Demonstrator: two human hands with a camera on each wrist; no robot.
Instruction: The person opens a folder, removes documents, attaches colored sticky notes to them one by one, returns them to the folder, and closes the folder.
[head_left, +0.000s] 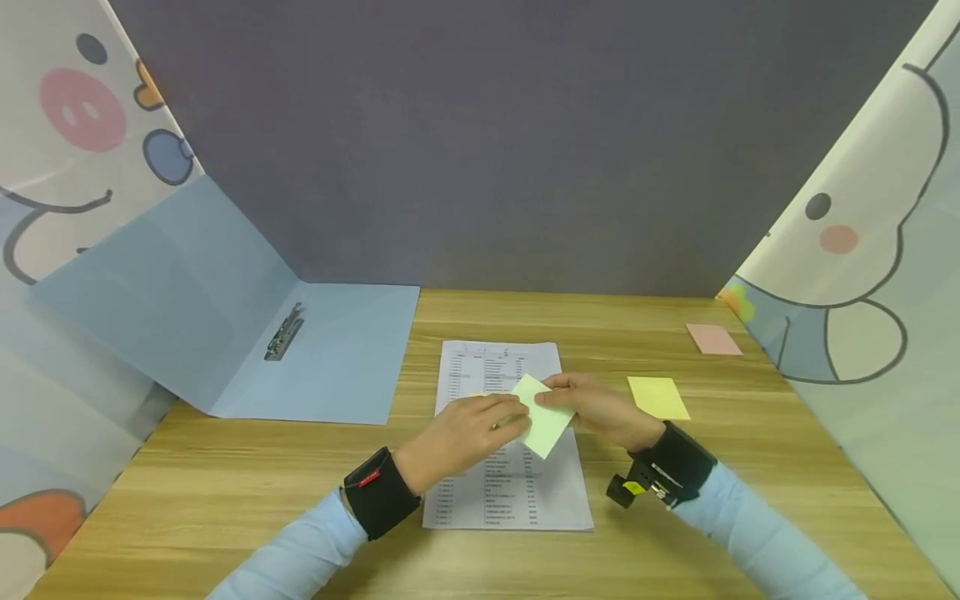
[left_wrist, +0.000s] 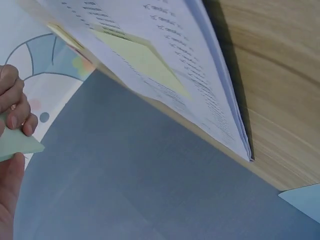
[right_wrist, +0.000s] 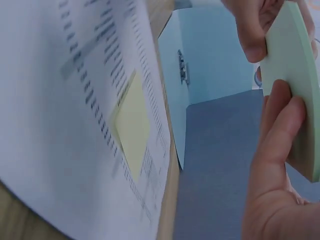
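Above printed sheets (head_left: 517,500), the left hand (head_left: 467,429) and right hand (head_left: 602,408) pinch a thick, square, pale-green paper pad (head_left: 548,427) between fingers (right_wrist: 286,125).

Pale blue sleeves (head_left: 303,542), black wristbands (head_left: 384,498), red label (head_left: 369,478) at left, yellow mark (head_left: 634,487) at right

HEAD: we look forward and down from above the wooden table (head_left: 247,500) | LEFT WRIST: we look, rolled, close past printed sheets (left_wrist: 189,56) | RIGHT WRIST: we face, sideways, the blue folder (right_wrist: 212,55) | WRISTS SHARE: green pad (right_wrist: 284,60), grey panel (left_wrist: 125,175)
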